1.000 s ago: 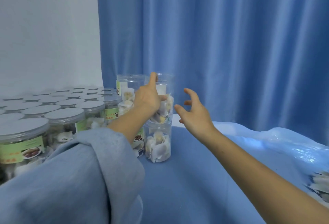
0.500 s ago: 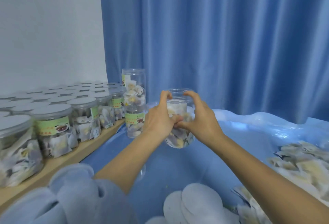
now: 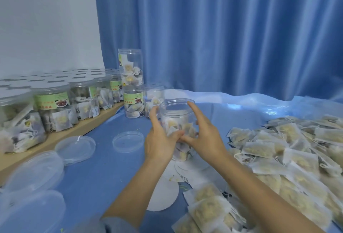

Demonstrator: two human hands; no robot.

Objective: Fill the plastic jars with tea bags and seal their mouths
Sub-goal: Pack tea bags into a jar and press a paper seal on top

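Jar (image 3: 176,119) first — it sits between our two hands, open-mouthed and partly filled with tea bags, low over the blue-covered table (image 3: 104,173); whether its base touches the cloth we cannot tell, since our hands hide it. Our left hand (image 3: 160,140) wraps the jar's left side with fingers curled up along the wall, and our right hand (image 3: 202,140) cups the right side, index finger raised to the rim and thumb meeting the left thumb in front. We judge the two-handed hold is there to keep the light, clear plastic upright and steady while it comes in front of us for topping up.

Just below the jar lie white paper discs (image 3: 163,193), close at hand — likely the seals for the mouth. To the right the loose tea bags (image 3: 278,151) spread in a broad heap, within easy reach of the right hand for filling. To the left, clear lids (image 3: 128,141) lie face-up on the cloth, ready for capping. Beyond them, a few filled jars without lids (image 3: 133,103) stand stacked near the curtain, and finished, capped jars (image 3: 52,106) line a wooden shelf (image 3: 78,132) along the left, apart from the working area.
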